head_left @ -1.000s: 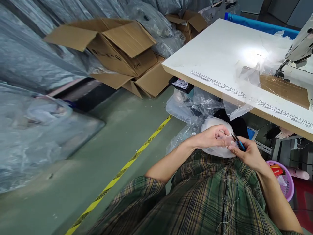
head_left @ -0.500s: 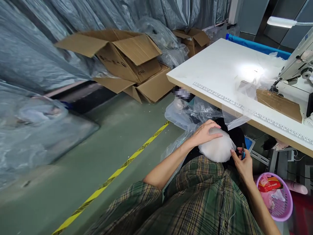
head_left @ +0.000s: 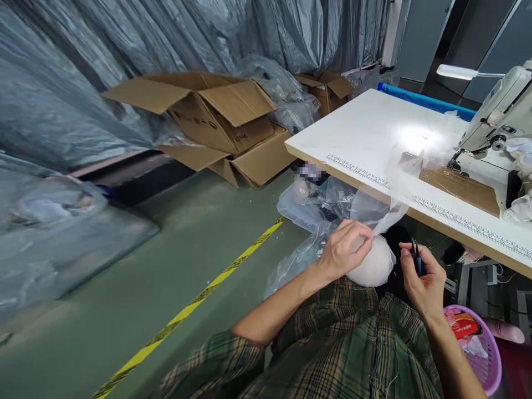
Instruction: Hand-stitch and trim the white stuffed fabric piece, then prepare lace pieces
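Observation:
My left hand (head_left: pixel 347 249) pinches the end of a sheer white fabric strip (head_left: pixel 393 213), which runs up over the table edge toward the sewing machine. Under and beside those fingers a rounded, cup-shaped white fabric piece (head_left: pixel 372 266) lies on my lap, partly hidden by the hand. Whether the strip is joined to it I cannot tell. Over to the right, my right hand (head_left: pixel 426 277) is closed around small thread snips (head_left: pixel 417 259) with dark blades pointing up and a blue part. They are apart from the fabric.
A white table (head_left: pixel 353 124) with a printed ruler carries a sewing machine (head_left: pixel 499 113) and a brown board (head_left: pixel 461 188). Open cardboard boxes (head_left: pixel 224 111) stand at the back. Plastic bags lie below the table's corner; a pink basket (head_left: pixel 490 354) sits at lower right.
My left hand has come off the top of the white cup piece and now pinches the sheer strip. My right hand has drawn away from the cup's edge, still with the snips.

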`<state>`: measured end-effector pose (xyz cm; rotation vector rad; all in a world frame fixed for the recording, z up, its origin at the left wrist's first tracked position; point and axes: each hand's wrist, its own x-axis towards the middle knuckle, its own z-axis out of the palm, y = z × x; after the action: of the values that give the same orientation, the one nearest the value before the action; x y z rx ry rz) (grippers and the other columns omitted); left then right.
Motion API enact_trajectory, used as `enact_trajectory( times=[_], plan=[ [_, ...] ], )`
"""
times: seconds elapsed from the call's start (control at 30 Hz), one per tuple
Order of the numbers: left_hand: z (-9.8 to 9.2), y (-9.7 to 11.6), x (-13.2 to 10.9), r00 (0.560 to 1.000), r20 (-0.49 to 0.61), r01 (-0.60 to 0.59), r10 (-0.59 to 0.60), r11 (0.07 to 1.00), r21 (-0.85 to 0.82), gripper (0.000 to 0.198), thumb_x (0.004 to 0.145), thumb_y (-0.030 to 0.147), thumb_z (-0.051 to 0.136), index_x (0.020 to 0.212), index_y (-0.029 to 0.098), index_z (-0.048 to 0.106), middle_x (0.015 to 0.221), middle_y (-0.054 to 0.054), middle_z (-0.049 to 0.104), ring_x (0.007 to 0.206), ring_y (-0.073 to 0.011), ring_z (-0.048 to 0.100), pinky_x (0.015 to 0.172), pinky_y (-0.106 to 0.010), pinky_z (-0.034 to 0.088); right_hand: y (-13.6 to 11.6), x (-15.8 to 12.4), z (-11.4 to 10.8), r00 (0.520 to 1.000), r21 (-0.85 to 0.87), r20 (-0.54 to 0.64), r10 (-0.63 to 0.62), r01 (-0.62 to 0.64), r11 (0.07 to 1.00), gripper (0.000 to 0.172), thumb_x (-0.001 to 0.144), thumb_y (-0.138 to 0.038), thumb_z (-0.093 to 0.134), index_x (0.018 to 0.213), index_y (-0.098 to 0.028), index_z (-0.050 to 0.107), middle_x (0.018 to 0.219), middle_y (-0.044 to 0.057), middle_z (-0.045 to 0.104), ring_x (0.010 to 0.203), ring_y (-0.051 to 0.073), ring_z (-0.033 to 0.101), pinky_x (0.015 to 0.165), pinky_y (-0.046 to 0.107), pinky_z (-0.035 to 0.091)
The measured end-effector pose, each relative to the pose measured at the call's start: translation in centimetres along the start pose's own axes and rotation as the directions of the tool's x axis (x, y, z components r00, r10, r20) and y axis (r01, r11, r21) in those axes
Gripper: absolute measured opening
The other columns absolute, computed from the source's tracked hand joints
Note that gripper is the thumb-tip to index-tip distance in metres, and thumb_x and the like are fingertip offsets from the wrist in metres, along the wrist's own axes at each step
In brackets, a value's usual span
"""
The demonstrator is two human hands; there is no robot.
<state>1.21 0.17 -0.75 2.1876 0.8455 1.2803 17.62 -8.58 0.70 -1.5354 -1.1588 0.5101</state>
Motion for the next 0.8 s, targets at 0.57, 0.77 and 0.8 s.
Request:
enact_trajectory(
  times=[0.57, 0.77, 0.8],
  plan=[
    [-0.5, -1.8, 1.7, 0.853, 0.519, 0.33, -0.061, 0.834, -0.443, 0.063, 0.085, 0.076, 0.051, 0.082, 0.016, 0.07, 0.101, -0.012, 0.067, 0.1, -0.0251, 0.062, 0.095, -0.037, 0.045, -1.0, -1.2, 1.0, 0.897, 0.121, 0.433, 0.088, -0.155, 0.981, 0.035, 0.083, -0.048, 0.064, 0.074, -0.017, 0.075, 0.061, 0.002, 0.065, 0.054, 0.013, 0.052, 0.05, 0.023, 0.044],
    [0.5, -1.4, 0.4, 0.697, 0.647, 0.705, -0.31, 0.46, -0.539, 0.061, 0.061, 0.068, 0.082, 0.061, 0.014, 0.053, 0.073, -0.003, 0.067, 0.068, -0.0126, 0.063, 0.066, -0.024, 0.047, 0.7, -1.2, -0.4, 0.87, 0.144, 0.484, 0.09, -0.181, 0.973, 0.043, 0.086, -0.054, 0.062, 0.068, -0.016, 0.072, 0.055, 0.001, 0.062, 0.047, 0.01, 0.045, 0.047, 0.023, 0.038],
    [0.5, -1.2, 0.2, 0.67, 0.653, 0.738, -0.353, 0.41, -0.535, 0.06, 0.059, 0.065, 0.085, 0.063, 0.014, 0.053, 0.069, -0.001, 0.065, 0.062, -0.0107, 0.062, 0.062, -0.022, 0.046, 1.1, -1.0, -0.5, 0.885, 0.152, 0.454, 0.107, -0.195, 0.969, 0.044, 0.085, -0.056, 0.063, 0.068, -0.016, 0.071, 0.056, 0.001, 0.062, 0.045, 0.009, 0.042, 0.045, 0.023, 0.037]
  ],
)
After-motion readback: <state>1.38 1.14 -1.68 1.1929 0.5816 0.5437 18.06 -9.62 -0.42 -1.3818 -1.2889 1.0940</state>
